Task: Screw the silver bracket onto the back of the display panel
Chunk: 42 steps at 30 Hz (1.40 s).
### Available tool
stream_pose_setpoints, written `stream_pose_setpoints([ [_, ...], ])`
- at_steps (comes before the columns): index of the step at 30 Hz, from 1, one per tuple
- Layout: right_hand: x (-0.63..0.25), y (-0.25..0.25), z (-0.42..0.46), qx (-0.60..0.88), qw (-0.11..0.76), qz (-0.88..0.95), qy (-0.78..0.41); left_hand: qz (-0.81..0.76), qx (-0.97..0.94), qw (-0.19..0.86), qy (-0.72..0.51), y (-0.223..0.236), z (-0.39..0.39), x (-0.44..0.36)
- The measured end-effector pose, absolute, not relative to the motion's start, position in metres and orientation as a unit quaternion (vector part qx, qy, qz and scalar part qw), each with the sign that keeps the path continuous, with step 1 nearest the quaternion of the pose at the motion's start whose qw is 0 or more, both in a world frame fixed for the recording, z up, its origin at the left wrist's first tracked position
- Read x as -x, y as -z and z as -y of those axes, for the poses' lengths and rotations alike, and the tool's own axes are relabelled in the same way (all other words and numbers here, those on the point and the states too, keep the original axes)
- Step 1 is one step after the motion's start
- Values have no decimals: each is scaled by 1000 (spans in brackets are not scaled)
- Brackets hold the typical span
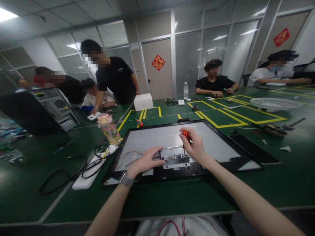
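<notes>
My right hand (196, 144) is closed around the red-orange and black handle of a screwdriver (186, 135). The screwdriver stands nearly upright, and its shaft points down at a metal bracket (176, 153); whether the tip sits in a screw is too small to tell. My left hand (145, 160), with a watch on the wrist, rests at the bracket's left edge, thumb and fingers spread apart. Beneath both hands lies a large flat display panel (154, 137) with a grey back and black frame. Thin wires (128, 159) run across the panel's left part, partly under my left hand.
Left of the panel are a drink bottle (110, 129), a white power strip (88, 172) with black cables, and a computer case (52, 109). A dark flat slab (253, 149) lies to the right. A white box (143, 102) stands behind. Several people sit or stand around the green table (172, 200).
</notes>
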State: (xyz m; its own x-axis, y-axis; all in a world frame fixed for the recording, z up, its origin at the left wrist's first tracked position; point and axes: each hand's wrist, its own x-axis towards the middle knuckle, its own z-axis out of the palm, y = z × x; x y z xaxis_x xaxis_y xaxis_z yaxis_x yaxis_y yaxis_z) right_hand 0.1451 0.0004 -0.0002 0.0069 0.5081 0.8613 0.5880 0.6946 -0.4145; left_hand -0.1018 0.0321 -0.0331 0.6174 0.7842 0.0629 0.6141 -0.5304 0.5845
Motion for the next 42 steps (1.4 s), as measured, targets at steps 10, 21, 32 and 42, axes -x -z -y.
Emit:
stream_pose_setpoints([
  [10,-147,4,-2,376,598,707,-42,-399,-864,257,-166,33,-32,101],
  [21,-146,2,-1,362,563,743,4,-403,-862,262,-162,31,-30,100],
  [32,-144,-4,-2,406,700,584,-63,-406,-859,268,-160,32,-31,100],
  [42,-139,10,-21,373,699,498,-352,-401,-863,259,-167,30,-30,100],
])
